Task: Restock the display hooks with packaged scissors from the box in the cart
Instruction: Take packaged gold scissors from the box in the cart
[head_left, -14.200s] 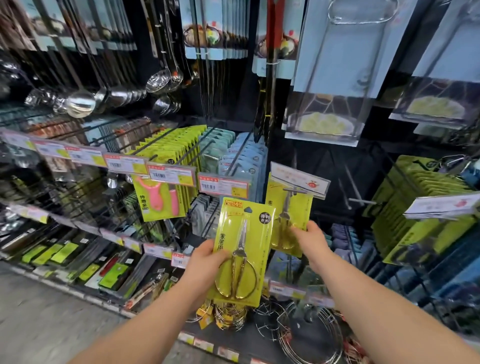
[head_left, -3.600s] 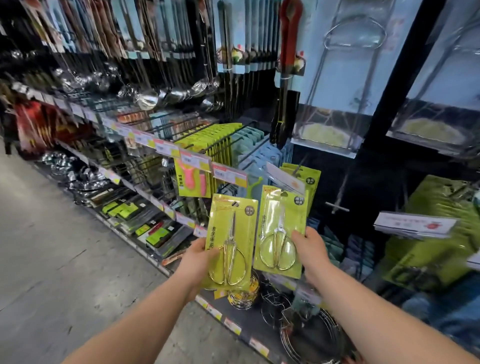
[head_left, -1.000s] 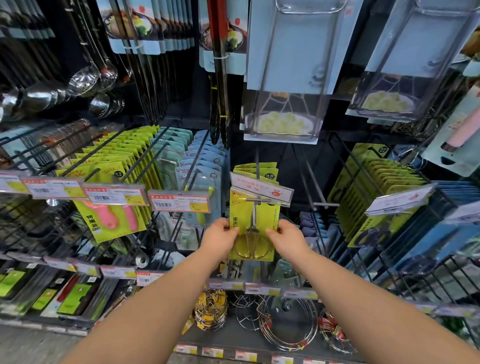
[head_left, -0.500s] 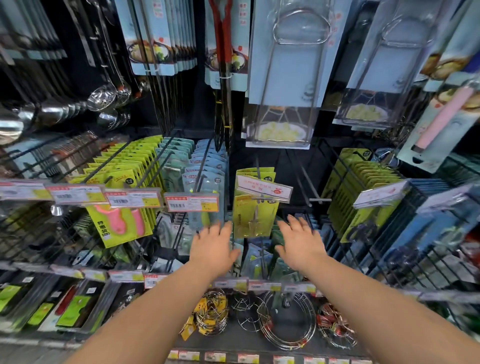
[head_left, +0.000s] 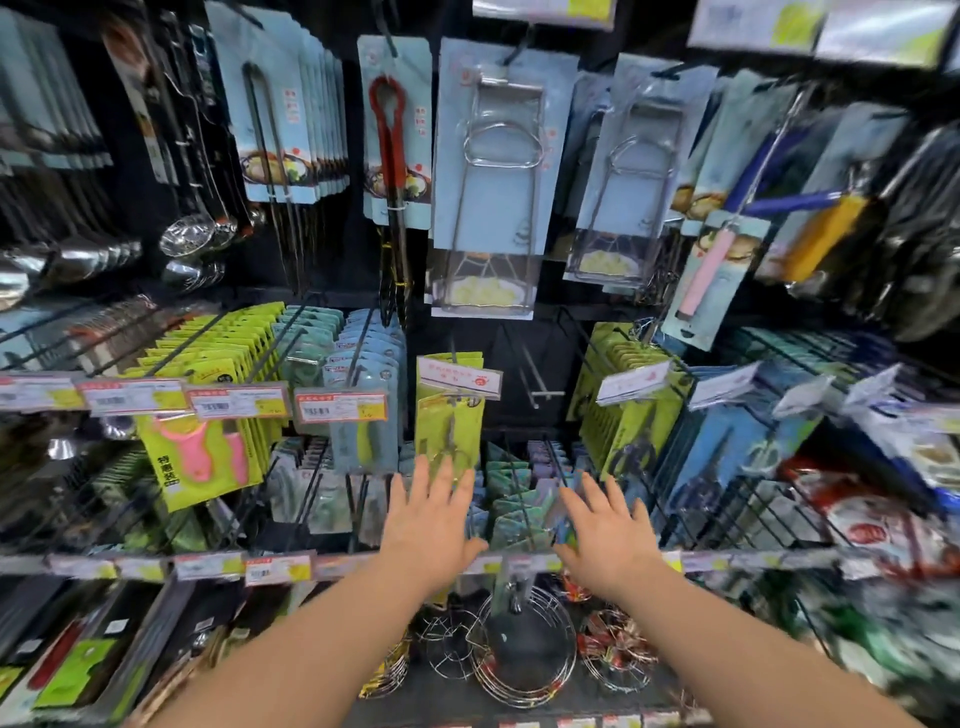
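I am looking through the head camera at a wall of hanging kitchen things. In the middle is a white price tag (head_left: 460, 376) with red writing, and I tell every place from it.

The scissors pack (head_left: 449, 434) hangs right under the tag. It is a yellow-green card with a clear cover. A pair of shiny metal scissors sits inside, points up and round handles down. More yellow-green cards (head_left: 449, 359) peek out just behind the tag. I cannot count them.

The left hand (head_left: 431, 525) is below the tag. Its fingers (head_left: 423, 475) are straight and spread apart, and they hold nothing. The fingertips are in front of the bottom of the scissors pack. I cannot tell if they touch it.

The right hand (head_left: 602, 535) is below the tag and off to the right, apart from the pack. Its fingers (head_left: 597, 493) are spread wide too, and it holds nothing.

Far left of the tag hangs a pack with a pink peeler (head_left: 200, 457). High above the tag hang red tongs (head_left: 389, 135). Just right of the tag a bare hook (head_left: 540, 393) sticks out. Further right hang more yellow-green packs (head_left: 621, 431). Far below the tag, under the arms, lie round wire racks (head_left: 519, 660).
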